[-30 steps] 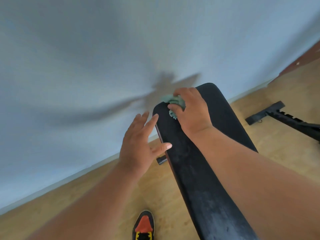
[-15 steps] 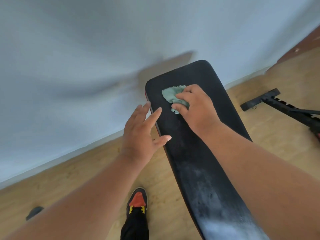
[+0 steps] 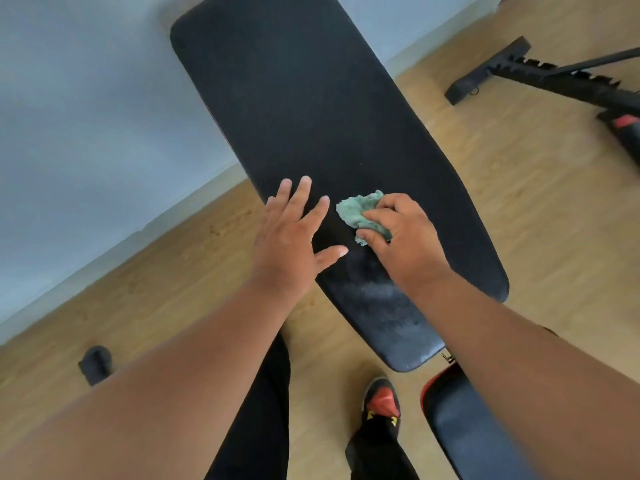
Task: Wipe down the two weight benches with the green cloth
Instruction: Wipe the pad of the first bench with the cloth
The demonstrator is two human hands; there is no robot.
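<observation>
A long black padded bench back [image 3: 304,109] runs from the wall toward me, with pale smears on its near end. My right hand [image 3: 405,240] presses a crumpled green cloth [image 3: 360,211] onto the pad's middle. My left hand [image 3: 291,233] lies flat with spread fingers on the pad's left edge, just beside the cloth. A separate black seat pad with red trim [image 3: 460,420] sits below the bench back at lower right.
A second bench's black frame [image 3: 540,74] lies on the wooden floor at upper right. A pale wall meets the floor at left. My black-and-red shoe [image 3: 382,401] stands below the pad, and a small black foot [image 3: 95,363] sits on the floor at left.
My right hand has drawn the cloth down the pad from its far end toward the middle. My left hand followed down the left edge, and my view tilted downward.
</observation>
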